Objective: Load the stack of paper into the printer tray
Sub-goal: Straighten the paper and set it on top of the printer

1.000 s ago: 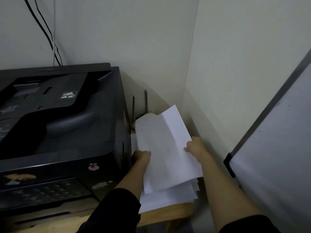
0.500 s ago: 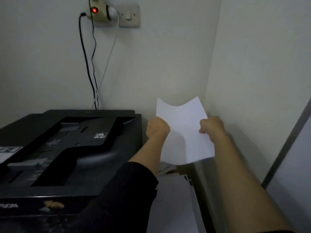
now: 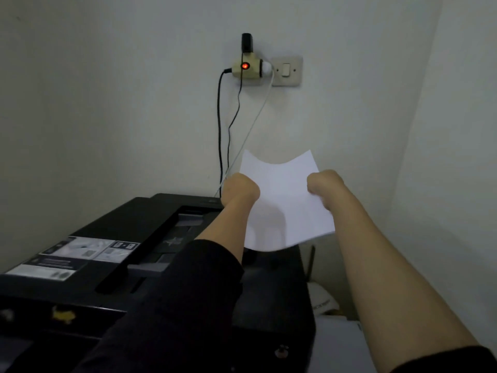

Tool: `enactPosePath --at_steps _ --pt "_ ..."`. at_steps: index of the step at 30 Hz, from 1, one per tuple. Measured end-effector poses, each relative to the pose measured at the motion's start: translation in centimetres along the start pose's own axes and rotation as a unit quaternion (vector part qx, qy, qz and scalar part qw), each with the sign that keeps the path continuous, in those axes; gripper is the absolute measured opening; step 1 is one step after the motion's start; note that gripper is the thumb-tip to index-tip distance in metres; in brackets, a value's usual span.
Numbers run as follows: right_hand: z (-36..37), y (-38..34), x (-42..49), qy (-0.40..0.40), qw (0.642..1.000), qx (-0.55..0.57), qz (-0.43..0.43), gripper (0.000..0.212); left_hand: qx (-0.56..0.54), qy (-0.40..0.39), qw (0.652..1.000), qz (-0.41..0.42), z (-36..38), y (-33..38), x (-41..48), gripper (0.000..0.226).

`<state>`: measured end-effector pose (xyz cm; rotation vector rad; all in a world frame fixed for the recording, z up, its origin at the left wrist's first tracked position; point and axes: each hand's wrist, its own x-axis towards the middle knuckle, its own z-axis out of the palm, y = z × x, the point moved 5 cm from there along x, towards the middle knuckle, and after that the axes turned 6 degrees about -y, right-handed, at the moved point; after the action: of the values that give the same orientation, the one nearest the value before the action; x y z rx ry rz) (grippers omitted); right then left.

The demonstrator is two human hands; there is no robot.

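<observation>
Pale walls (image 3: pixel 107 103) meet in a corner at the right. A black printer (image 3: pixel 113 254) fills the lower left, its top recess open and white labels on its near-left lid. Both forearms reach forward above the printer's right side; the left arm wears a dark sleeve (image 3: pixel 172 305) pushed up past the wrist. The stack of paper (image 3: pixel 285 208) is held in the air above the printer's rear right corner, sagging in the middle, far edge curved. The left hand (image 3: pixel 240 187) is closed on its left edge and the right hand (image 3: pixel 324 185) on its right edge. On the wall behind, a plug adapter (image 3: pixel 247 67) with a red light sits beside a switch (image 3: pixel 286 70); cables (image 3: pixel 223 130) hang down behind the printer.
</observation>
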<state>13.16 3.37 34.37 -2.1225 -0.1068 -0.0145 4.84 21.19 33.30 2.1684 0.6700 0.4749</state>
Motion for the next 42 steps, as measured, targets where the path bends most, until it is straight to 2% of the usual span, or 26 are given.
enactPosePath --at_steps 7,13,17,20,23,25,29,35,40,42 --pt "10.5 -4.5 -2.9 -0.018 0.999 -0.003 0.044 0.004 0.039 -0.041 0.998 0.004 -7.9 -8.3 4.1 0.027" --pt "17.1 -7.9 -5.6 -0.020 0.996 0.044 0.075 0.029 0.038 -0.038 0.998 0.025 -13.4 -13.6 7.1 0.032" --pt "20.3 -10.2 -6.8 -0.008 0.994 0.090 0.069 0.012 0.062 -0.039 0.997 0.024 -16.0 -15.3 8.2 0.026" --pt "21.6 -12.2 -7.5 0.025 0.992 0.121 0.028 0.012 0.006 0.012 0.999 0.031 -18.1 -15.5 8.7 0.033" --pt "22.7 -14.1 -8.3 0.048 0.985 0.159 -0.042 0.039 -0.033 0.080 0.994 0.068 -20.1 -15.5 9.0 0.034" --pt "23.1 -14.7 -8.9 0.071 0.978 0.182 -0.077 0.045 -0.071 0.106 0.987 0.102 -21.0 -15.4 9.2 0.035" --pt "23.8 -14.0 -9.9 0.096 0.967 0.209 -0.109 0.042 -0.124 0.126 0.975 0.136 -20.9 -16.4 8.5 0.041" --pt "26.3 -11.6 -10.5 0.033 0.977 0.185 -0.102 0.043 -0.188 0.107 0.968 0.124 -18.7 -20.4 7.9 0.033" --pt "25.3 -12.2 -10.5 0.069 0.964 0.228 -0.116 0.024 -0.208 0.100 0.957 0.175 -20.1 -19.7 7.9 0.044" --pt "24.9 -12.6 -10.3 0.094 0.957 0.247 -0.120 0.020 -0.231 0.114 0.946 0.198 -21.2 -19.1 8.1 0.040"
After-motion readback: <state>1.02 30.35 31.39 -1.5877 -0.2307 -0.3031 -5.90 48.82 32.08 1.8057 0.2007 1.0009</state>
